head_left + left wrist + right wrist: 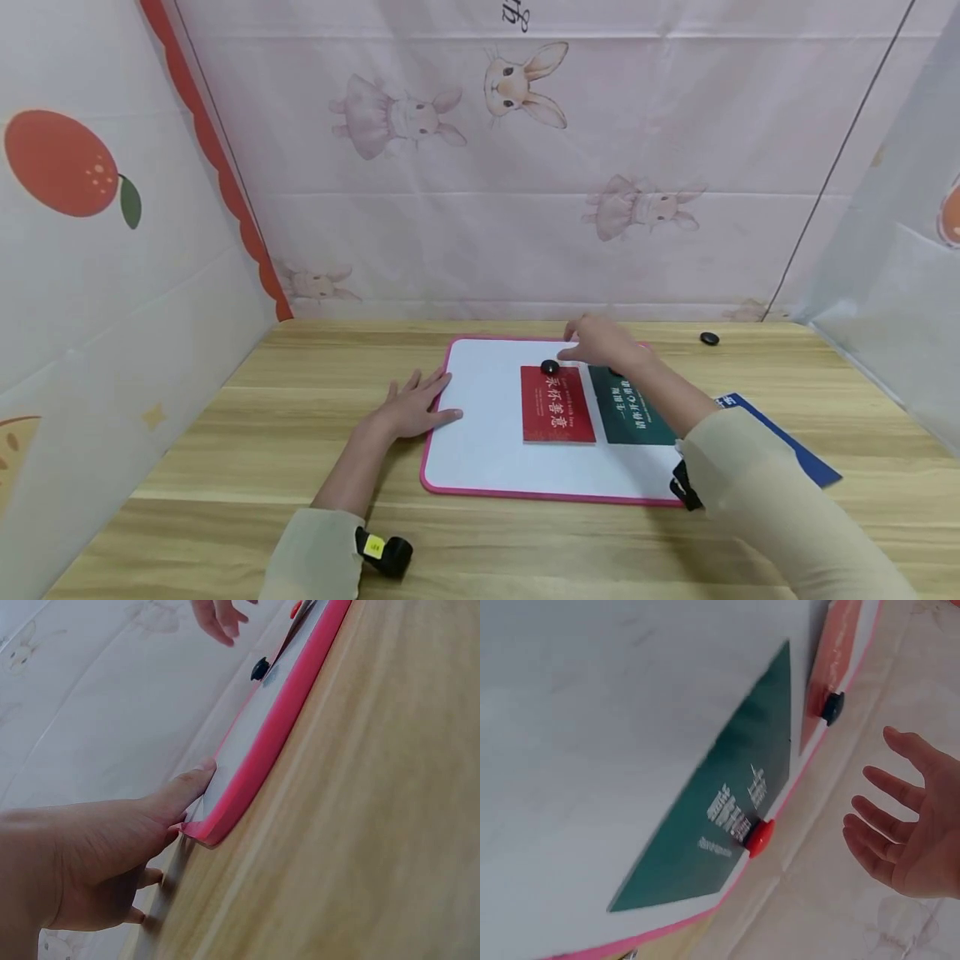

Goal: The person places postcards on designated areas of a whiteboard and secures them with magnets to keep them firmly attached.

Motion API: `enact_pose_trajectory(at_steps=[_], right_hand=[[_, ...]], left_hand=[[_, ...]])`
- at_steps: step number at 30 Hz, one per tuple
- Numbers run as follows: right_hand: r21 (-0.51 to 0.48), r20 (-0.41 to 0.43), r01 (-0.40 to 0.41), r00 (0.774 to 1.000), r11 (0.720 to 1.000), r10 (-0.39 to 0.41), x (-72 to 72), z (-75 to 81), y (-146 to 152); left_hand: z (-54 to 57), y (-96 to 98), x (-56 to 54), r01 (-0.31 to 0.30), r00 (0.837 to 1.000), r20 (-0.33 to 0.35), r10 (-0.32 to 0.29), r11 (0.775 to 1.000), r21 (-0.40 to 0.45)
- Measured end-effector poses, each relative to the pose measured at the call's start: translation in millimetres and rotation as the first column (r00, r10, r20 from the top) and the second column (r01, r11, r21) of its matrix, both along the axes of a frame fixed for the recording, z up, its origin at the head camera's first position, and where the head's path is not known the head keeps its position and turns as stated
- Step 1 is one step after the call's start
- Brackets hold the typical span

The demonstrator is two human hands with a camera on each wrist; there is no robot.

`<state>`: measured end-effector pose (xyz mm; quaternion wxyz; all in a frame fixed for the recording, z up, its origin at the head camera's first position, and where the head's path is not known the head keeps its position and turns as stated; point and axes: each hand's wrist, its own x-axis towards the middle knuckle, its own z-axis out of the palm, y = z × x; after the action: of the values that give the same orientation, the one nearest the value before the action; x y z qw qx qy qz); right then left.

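Note:
A whiteboard [480,467] with a pink rim lies on the wooden table. My left hand [411,410] rests at its left edge, thumb on the board and the other fingers spread on the table beside it. Over the board's far edge hovers my right hand [600,340], fingers apart and holding nothing. A red card [558,412] lies on the board with a black magnet [550,367] at its top. To its right is a green card [633,408], partly hidden by the right arm; the right wrist view shows a red magnet [760,838] on it.
A second black magnet [709,338] lies on the table at the back right. Right of the board is a blue card [813,462], partly covered by the right sleeve. A rabbit-printed sheet [465,250] hangs behind the table, with more sheets at both sides.

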<state>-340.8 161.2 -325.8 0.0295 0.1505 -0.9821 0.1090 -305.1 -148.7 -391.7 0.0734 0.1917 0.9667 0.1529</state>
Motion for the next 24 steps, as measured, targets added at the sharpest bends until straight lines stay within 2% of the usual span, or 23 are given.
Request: enact_pose_trajectory(at_steps=[3, 8, 13, 18, 24], right_hand=[[-0.031, -0.026, 0.013, 1.000, 0.999, -0.014, 4.6, 7.7, 7.0], [-0.098, -0.016, 0.049, 0.999, 0.994, -0.051, 16.0, 20.1, 22.4], [-0.104, -0.025, 0.061, 0.998, 0.993, -0.064, 29.8, 27.8, 39.1], [-0.093, -0.058, 0.081, 0.995, 0.992, -0.086, 48.5, 30.3, 55.8], [-0.154, -0.072, 0.100, 0.991, 0.983, -0.113, 74.6, 32.7, 74.8]], left_hand=[[0.7, -0.6, 0.2, -0.003, 1.000, -0.004, 0.003, 1.000, -0.003], [0.2, -0.5, 0.0, 0.000, 1.000, 0.001, 0.000, 1.000, -0.008], [-0.8, -0.4, -1.2, 0.004, 1.000, 0.000, -0.004, 1.000, -0.010], [-0.6, -0.6, -1.3, 0.007, 1.000, -0.005, -0.007, 1.000, -0.004], [-0.6, -1.0, -0.6, 0.007, 1.000, -0.002, -0.007, 1.000, 0.000]])
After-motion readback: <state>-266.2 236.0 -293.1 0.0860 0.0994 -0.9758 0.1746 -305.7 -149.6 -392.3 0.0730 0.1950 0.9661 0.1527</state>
